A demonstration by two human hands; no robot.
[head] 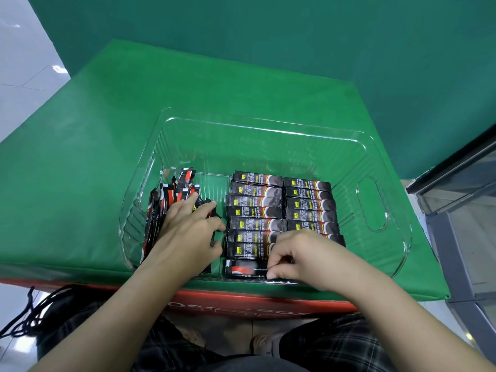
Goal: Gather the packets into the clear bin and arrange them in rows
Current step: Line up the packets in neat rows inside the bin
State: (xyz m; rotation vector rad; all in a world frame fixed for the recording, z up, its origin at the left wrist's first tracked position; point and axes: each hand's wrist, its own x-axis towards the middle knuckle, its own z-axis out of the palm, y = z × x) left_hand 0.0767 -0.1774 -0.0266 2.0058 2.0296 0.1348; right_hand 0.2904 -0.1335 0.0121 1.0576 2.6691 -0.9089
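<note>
A clear plastic bin [381,167] sits on the green surface. Inside it, dark coffee packets lie in two neat rows: a middle row [255,200] and a right row [308,205]. A loose bunch of packets [166,202] leans against the bin's left wall. My left hand [188,232] rests on that loose bunch with fingers spread and holds some packets under the palm. My right hand [303,259] pinches one packet [244,268] lying at the near end of the middle row, close to the bin's front wall.
The bin stands on a green padded cover [107,130] over a red box [241,304]. A green backdrop rises behind. A glass and metal frame [461,200] stands at the right. My legs in plaid trousers are below the table edge.
</note>
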